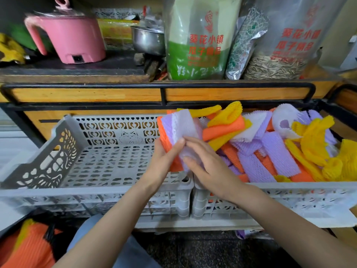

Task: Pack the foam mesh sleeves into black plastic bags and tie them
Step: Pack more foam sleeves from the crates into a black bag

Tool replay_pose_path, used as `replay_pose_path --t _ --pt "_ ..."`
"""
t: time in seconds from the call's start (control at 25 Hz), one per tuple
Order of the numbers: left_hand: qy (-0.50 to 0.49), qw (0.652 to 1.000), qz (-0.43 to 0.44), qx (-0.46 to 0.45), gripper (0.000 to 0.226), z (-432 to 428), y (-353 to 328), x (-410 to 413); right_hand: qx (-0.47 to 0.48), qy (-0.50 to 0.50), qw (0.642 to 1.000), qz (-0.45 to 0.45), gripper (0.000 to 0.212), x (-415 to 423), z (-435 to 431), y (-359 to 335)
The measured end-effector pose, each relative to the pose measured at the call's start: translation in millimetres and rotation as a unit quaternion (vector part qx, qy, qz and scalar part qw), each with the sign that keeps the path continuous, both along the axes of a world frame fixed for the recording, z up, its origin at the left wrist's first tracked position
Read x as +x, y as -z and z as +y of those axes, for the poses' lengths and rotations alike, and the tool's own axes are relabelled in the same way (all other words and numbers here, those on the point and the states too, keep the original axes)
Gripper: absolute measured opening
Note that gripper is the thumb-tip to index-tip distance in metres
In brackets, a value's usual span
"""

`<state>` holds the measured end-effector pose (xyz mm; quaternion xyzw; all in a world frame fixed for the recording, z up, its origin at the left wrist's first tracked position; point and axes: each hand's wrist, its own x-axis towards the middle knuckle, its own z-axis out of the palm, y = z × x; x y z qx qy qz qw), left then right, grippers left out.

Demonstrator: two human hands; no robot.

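A small stack of foam mesh sleeves (179, 126), purple, white and orange, stands upright between both hands above the join of two grey crates. My left hand (164, 161) grips the stack from the left side, thumb on its front. My right hand (204, 165) presses flat against the front of the stack, fingers on the white sleeve. The right crate (270, 196) holds a loose heap of foam mesh sleeves (280, 147) in orange, purple, yellow and white. At the bottom left, a black plastic bag (50, 235) shows orange and yellow sleeves inside it.
The left grey perforated crate (96, 192) has nothing in it. Behind the crates runs a wooden shelf with a black metal rail (162, 86). On it stand a pink electric pot (71, 33), a metal pot (148, 39) and large bags of sunflower seeds (197, 41). My knee (119, 248) is below.
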<state>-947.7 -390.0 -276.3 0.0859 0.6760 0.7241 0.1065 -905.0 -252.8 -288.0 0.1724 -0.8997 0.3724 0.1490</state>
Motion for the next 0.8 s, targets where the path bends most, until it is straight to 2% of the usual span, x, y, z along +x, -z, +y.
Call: replay_pose_path --t 0.08,0.16,0.2,0.28,0.36,0.44,0.52,0.68,0.8 --pt "-0.036 0.999 0.025 -0.024 0.046 -8.8 2.3 -4.6 0.004 -0.011 1.000 0.000 0.043 -5.6 6.0 0.0" --pt "-0.043 0.999 0.019 -0.026 0.043 -14.5 4.3 -8.6 0.031 0.053 0.998 0.030 0.032 -20.3 26.0 -0.2" --pt "-0.041 0.999 0.014 -0.028 0.042 -15.8 5.1 -10.1 0.054 0.103 0.992 0.045 0.035 -32.9 40.5 -1.5" --pt "-0.039 0.999 0.010 -0.036 0.045 -17.8 8.0 -14.2 0.133 0.179 0.974 0.038 0.058 -61.4 72.6 -7.5" --pt "-0.039 0.998 0.009 -0.039 0.046 -18.4 9.2 -17.9 0.238 0.206 0.949 -0.018 0.086 -84.4 100.4 -13.3" --pt "-0.038 0.998 0.011 -0.041 0.043 -18.9 9.8 -21.8 0.310 0.230 0.920 -0.071 0.097 -98.3 117.1 -12.5" --pt "-0.038 0.999 0.009 -0.039 0.042 -20.0 9.8 -25.0 0.337 0.256 0.903 -0.078 0.086 -103.6 125.6 -6.9" --pt "-0.040 0.998 0.000 -0.050 0.044 -24.2 11.3 -27.0 0.328 0.287 0.900 0.001 0.052 -96.7 122.8 -5.4" --pt "-0.057 0.997 -0.006 -0.047 0.041 -28.3 10.3 -28.6 0.321 0.277 0.905 0.042 0.044 -86.1 110.9 -13.8"
